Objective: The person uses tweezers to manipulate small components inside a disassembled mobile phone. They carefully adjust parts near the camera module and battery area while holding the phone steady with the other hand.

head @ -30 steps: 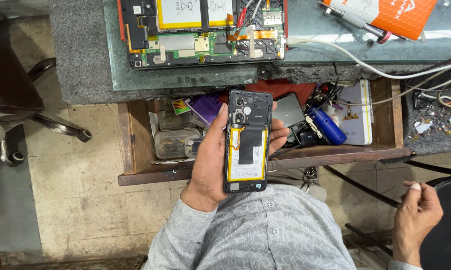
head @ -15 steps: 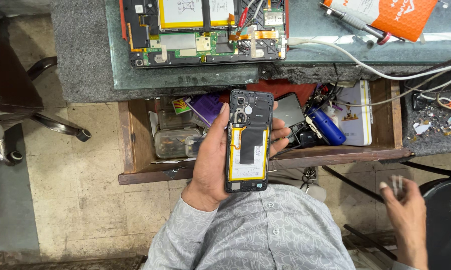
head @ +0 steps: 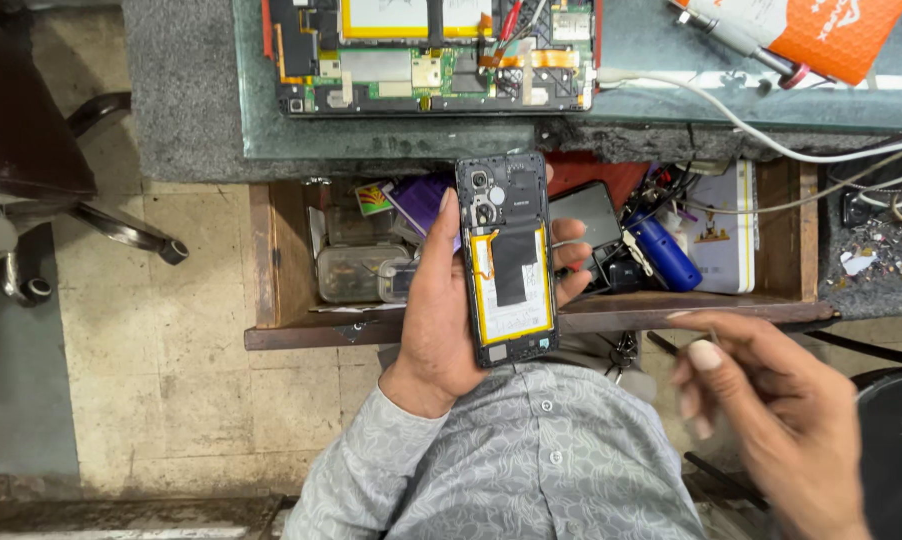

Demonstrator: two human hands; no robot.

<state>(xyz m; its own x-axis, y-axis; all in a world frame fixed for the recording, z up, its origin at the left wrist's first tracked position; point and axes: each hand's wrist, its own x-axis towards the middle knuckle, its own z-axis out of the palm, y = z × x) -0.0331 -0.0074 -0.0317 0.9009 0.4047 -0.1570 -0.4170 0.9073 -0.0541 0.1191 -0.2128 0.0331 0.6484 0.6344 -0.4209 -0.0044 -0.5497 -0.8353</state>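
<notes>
My left hand [head: 436,325] holds an opened smartphone [head: 506,258] upright over my lap. Its back cover is off, showing the camera module at the top and a yellow-edged battery with black tape across it. My thumb lies along the phone's left side and my fingers wrap around its right edge. My right hand [head: 771,420] is raised at the lower right, blurred, a hand's width to the right of the phone's bottom end. Its fingers are pinched on a small thin object [head: 686,316] that I cannot make out.
Behind the phone is an open wooden drawer [head: 271,260] holding plastic boxes, a dark phone [head: 586,210], a blue cylinder [head: 663,252] and wires. An opened tablet [head: 431,50], an orange packet [head: 836,40] and a white cable [head: 731,120] lie on the glass-topped bench. There is a chair base [head: 121,230] on the left and a black stool [head: 896,440] on the right.
My right hand has risen from the lower right corner up and left toward the phone. The left hand and the phone have stayed in place.
</notes>
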